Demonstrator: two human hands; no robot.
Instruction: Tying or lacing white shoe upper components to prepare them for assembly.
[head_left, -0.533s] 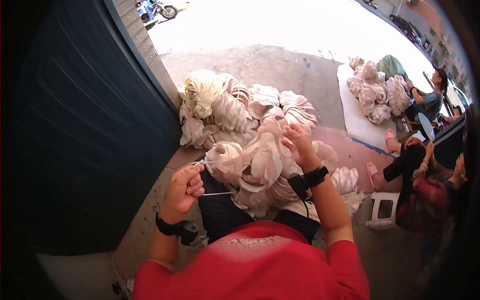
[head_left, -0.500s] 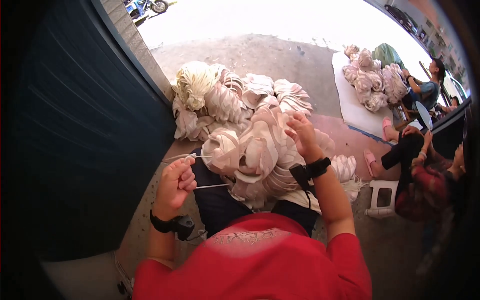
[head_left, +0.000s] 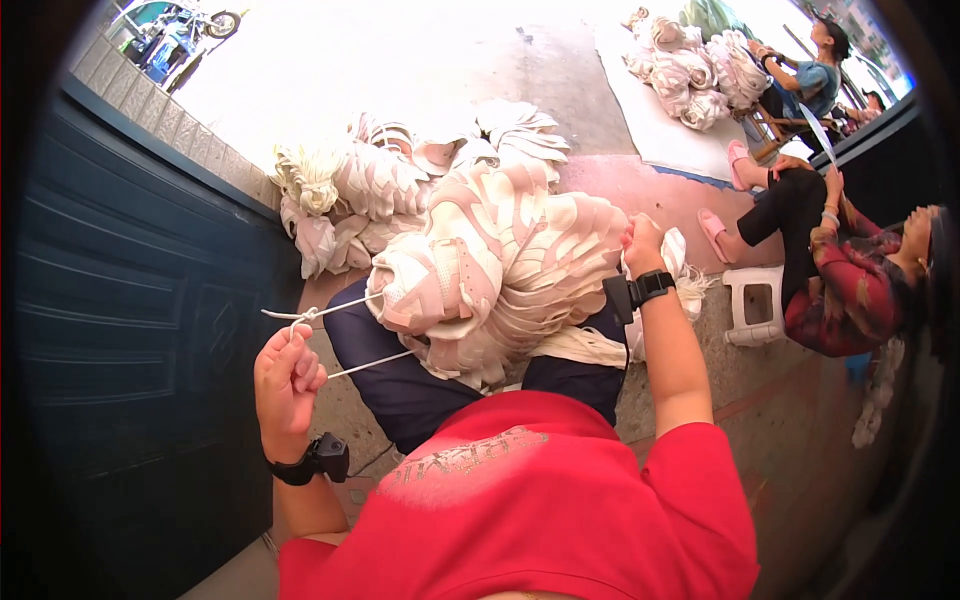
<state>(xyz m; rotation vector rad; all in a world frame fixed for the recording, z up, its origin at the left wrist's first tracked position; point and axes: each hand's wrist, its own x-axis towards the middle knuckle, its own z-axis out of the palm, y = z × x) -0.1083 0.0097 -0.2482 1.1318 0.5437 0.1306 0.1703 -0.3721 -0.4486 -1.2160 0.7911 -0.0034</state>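
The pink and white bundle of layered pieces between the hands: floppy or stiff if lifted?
The pink and white layered bundle would probably sag, since its thin pieces fan apart. The thin white cord from it to the left hand might let it swing.

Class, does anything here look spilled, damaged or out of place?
Nothing stands out as spilled or damaged. The white cord stretches from the left hand into the bundle of pale pieces, its knot visible; more bundles lie heaped beyond.
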